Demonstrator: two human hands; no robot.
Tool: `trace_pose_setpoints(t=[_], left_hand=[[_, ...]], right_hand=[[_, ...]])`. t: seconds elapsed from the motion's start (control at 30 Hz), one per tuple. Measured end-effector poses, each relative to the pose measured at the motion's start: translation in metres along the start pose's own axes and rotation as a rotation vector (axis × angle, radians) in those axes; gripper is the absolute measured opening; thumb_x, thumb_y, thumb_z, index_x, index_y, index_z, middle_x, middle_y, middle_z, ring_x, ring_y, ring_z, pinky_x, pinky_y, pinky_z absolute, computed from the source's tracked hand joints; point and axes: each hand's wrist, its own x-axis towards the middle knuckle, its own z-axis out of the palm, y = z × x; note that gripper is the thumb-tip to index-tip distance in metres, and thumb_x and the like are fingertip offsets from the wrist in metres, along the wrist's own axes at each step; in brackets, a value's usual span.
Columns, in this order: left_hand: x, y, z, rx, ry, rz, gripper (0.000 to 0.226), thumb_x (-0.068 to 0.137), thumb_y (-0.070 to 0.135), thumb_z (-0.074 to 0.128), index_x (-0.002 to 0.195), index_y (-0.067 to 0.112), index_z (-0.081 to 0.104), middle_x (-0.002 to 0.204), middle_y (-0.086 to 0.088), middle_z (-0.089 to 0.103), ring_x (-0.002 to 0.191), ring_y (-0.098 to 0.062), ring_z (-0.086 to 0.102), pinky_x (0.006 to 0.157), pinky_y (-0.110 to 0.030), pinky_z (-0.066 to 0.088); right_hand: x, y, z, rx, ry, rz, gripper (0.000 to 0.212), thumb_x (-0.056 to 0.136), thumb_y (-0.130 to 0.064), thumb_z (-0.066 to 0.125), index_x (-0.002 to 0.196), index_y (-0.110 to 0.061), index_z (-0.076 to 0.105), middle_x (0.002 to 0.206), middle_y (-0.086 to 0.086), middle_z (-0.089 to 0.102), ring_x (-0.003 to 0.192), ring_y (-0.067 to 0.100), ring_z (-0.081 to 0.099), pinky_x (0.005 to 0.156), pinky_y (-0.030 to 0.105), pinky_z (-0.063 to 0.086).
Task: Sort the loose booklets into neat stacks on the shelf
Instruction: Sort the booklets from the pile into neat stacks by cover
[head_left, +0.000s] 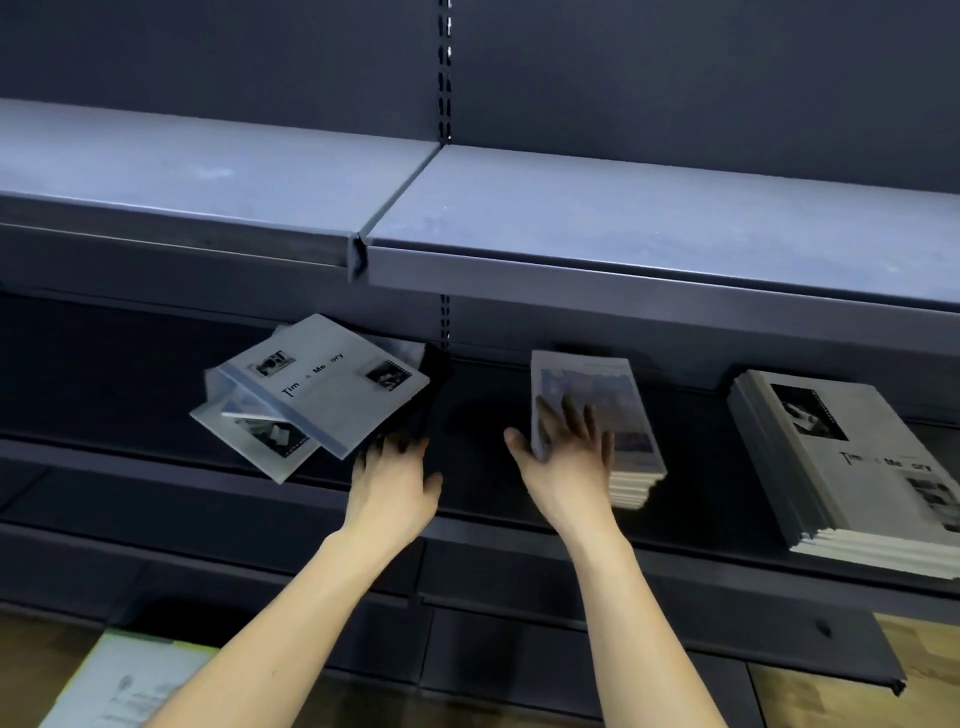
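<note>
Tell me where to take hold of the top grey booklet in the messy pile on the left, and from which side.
Grip the top grey booklet at its near right corner, coming from the front right where the left hand already is. It lies skewed over the loose booklets beneath, and that corner juts toward the shelf front, likely leaving room for a thumb on top and fingers under.

Shop: slotted metal display shelving
</note>
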Motion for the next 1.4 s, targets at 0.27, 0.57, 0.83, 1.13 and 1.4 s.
trace_pose_setpoints(t=[0.27,0.57,0.83,1.13,1.4], left_hand=[[0.01,-0.055,-0.014,-0.02,0.047,-0.022,0.056,0.094,0.035,0.052,0.147,0.022,0.039,0.145,-0.012,0.04,0.136,-0.034,0.034,0.111,-0.044,0.032],[0.03,-0.137,-0.021,-0.028,0.046,-0.063,0.051,0.091,0.032,0.052,0.141,0.023,0.046,0.147,-0.009,0.038,0.134,-0.034,0.038,0.11,-0.047,0.034],[0.055,-0.208,-0.018,-0.053,0.051,-0.005,0.063,0.094,0.054,0.04,0.15,0.024,0.035,0.157,-0.012,0.024,0.144,-0.038,0.023,0.117,-0.051,0.023],[0.067,-0.225,-0.008,-0.051,-0.091,0.033,0.069,0.094,0.069,0.027,0.154,0.038,0.017,0.163,-0.007,-0.013,0.148,-0.03,-0.02,0.12,-0.053,-0.009],[0.085,-0.19,-0.011,-0.039,-0.033,-0.24,0.071,0.097,0.062,0.027,0.151,0.017,0.019,0.161,-0.02,-0.011,0.149,-0.038,-0.008,0.118,-0.056,-0.01]], right_hand=[[0.002,-0.06,0.037,0.048,-0.117,-0.092,0.064,0.098,-0.061,0.04,0.156,-0.037,0.025,0.167,-0.003,0.008,0.154,0.019,-0.007,0.123,0.042,-0.007],[0.011,-0.126,0.106,0.115,-0.197,-0.156,0.067,0.1,-0.05,0.047,0.157,-0.027,0.022,0.166,-0.004,0.017,0.154,0.018,0.003,0.125,0.041,0.003],[0.031,-0.165,0.162,0.168,-0.291,-0.02,0.07,0.099,-0.05,0.05,0.158,-0.032,0.017,0.167,-0.002,0.002,0.154,0.019,-0.005,0.124,0.046,0.014],[0.088,-0.179,0.177,-0.017,-0.223,0.052,0.085,0.092,-0.052,0.059,0.159,-0.02,0.017,0.166,0.012,0.005,0.153,0.03,0.002,0.123,0.049,0.012],[0.119,-0.171,0.16,-0.083,-0.388,0.093,0.121,0.069,-0.071,0.074,0.16,-0.029,0.005,0.165,0.008,0.008,0.151,0.033,0.005,0.122,0.053,0.012]])
